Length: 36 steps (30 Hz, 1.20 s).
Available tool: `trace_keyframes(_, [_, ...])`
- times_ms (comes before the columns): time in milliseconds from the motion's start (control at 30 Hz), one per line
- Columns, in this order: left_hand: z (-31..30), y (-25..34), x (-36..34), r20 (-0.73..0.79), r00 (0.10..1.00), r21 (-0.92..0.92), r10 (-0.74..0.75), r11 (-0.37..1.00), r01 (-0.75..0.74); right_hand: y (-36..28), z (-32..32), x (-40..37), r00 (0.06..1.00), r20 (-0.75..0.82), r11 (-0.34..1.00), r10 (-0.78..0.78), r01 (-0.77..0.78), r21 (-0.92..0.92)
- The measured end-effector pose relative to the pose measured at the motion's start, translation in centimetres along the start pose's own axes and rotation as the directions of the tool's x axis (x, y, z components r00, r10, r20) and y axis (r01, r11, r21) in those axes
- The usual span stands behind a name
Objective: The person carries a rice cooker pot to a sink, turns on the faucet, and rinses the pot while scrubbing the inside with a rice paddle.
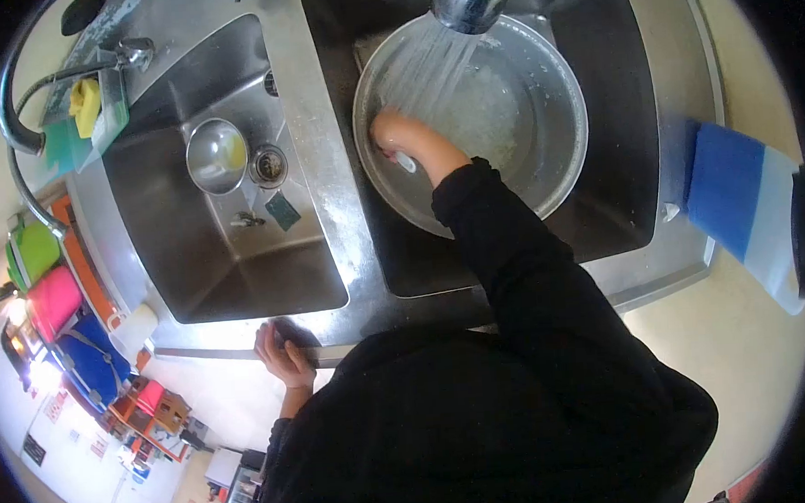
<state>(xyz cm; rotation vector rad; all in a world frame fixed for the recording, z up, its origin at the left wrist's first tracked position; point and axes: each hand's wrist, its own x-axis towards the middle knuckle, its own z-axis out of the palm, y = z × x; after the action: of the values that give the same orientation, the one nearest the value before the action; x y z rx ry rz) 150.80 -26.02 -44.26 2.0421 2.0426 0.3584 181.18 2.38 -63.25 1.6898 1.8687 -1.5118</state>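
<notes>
Inside the right sink [633, 212], I see a big round pan [541, 108], and my right hand [401, 135] reaches into it near its left side. The wrist is bent and the fingers are tucked down out of sight. A small white thing [406, 162] peeks out by the hand. I cannot tell what it is, or if the fingers are closed on it. Water [425, 68] falls in thin lines from the shiny tap head [470, 4] into the pan, just beside the hand. The water's shine makes the bottom of the pan hard to see. My black sleeve [529, 236] covers part of the pan's near rim.

My left hand [285, 358] is at the front edge of the left sink [136, 211]. Its fingers are loose and a bit bent, and I see nothing held in it.

Down in the left sink, a metal bowl [204, 153] with something yellow [235, 153] in it sits beside the drain [269, 166]. A dark green pad [282, 211] lies near them, next to a little thing [248, 219] too small for me to name. The top of the tap is cut off by the picture's edge.
</notes>
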Motion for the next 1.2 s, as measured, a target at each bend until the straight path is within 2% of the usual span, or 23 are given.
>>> trace_keyframes(67, [0.3,0.0,0.2,-0.005,1.000,-0.007,0.011,1.000,-0.011,2.9,2.9,1.5,0.990,0.019,0.982,-0.137,0.138,-0.130])
trace_keyframes(133, [0.0,0.2,0.3,-0.003,1.000,-0.012,0.027,1.000,-0.027,9.8,9.7,6.6,0.928,0.049,0.837,-0.370,0.355,-0.416])
trace_keyframes(167, [0.1,0.2,0.5,-0.006,0.999,-0.015,0.034,0.999,-0.034,7.9,7.1,3.7,0.941,0.111,0.871,-0.321,0.339,-0.355])
trace_keyframes(233, [0.1,0.1,0.6,-0.010,0.999,-0.012,0.032,0.999,-0.032,3.0,1.5,-3.5,0.983,0.104,0.982,-0.152,0.162,-0.096])
trace_keyframes(300, [0.1,0.2,0.2,-0.004,1.000,-0.012,0.024,1.000,-0.024,0.5,0.1,-6.9,1.000,-0.003,0.991,-0.002,0.003,0.134])
trace_keyframes(333, [0.2,0.2,0.3,-0.003,1.000,-0.011,0.029,1.000,-0.029,0.5,0.8,-6.9,0.993,-0.111,0.976,0.037,-0.012,0.219])
trace_keyframes(433, [0.2,0.4,0.7,-0.005,0.999,-0.018,0.040,0.999,-0.040,0.9,3.2,-5.8,0.973,-0.229,0.997,-0.029,0.046,0.069])
trace_keyframes(467, [0.4,0.4,0.8,-0.008,0.999,-0.019,0.037,0.999,-0.037,1.4,2.9,-5.2,0.997,-0.075,0.994,-0.020,0.028,0.105])
trace_keyframes(533, [0.0,0.3,0.3,0.001,1.000,-0.020,0.022,1.000,-0.022,-2.3,-3.8,-10.4,0.966,0.260,0.986,-0.009,-0.034,0.161])
trace_keyframes(633, [0.2,0.2,0.3,-0.002,1.000,-0.022,0.013,1.000,-0.013,-4.0,-4.5,-12.3,0.966,0.256,0.998,0.034,-0.046,0.039])
trace_keyframes(767, [0.5,0.0,0.5,-0.030,0.999,-0.011,0.039,0.999,-0.039,-2.7,-2.1,-11.3,0.991,0.075,0.950,0.111,-0.128,0.285])
trace_keyframes(867, [0.1,0.0,0.1,-0.012,1.000,-0.007,0.021,1.000,-0.021,-4.6,-6.0,-17.0,0.977,0.215,0.984,0.012,-0.050,0.169])
trace_keyframes(900, [0.3,0.1,0.3,-0.014,1.000,-0.011,0.012,1.000,-0.012,-3.9,-5.0,-16.4,0.991,0.133,0.992,-0.030,0.013,0.123])
trace_keyframes(967, [0.3,0.3,0.5,-0.008,1.000,-0.011,0.029,0.999,-0.030,-1.0,-0.1,-13.3,0.991,-0.041,0.991,-0.130,0.131,0.026])
trace_keyframes(1067, [0.2,0.4,0.6,-0.002,1.000,-0.007,0.030,1.000,-0.030,5.5,6.5,-3.0,0.997,-0.030,0.995,-0.077,0.075,-0.065])
trace_keyframes(1100, [0.2,0.3,0.6,-0.002,0.999,0.001,0.034,0.999,-0.034,3.8,4.2,-4.0,0.993,0.064,0.987,-0.100,0.107,-0.118])
trace_keyframes(1167, [-0.2,0.2,0.3,0.010,0.999,0.006,0.030,1.000,-0.030,-2.5,-4.2,-9.1,0.957,0.263,0.961,-0.119,0.178,-0.212])
trace_keyframes(1200, [0.2,0.2,0.6,0.003,1.000,-0.001,0.028,1.000,-0.028,-3.5,-5.6,-10.2,0.865,0.366,0.795,-0.343,0.475,-0.378])
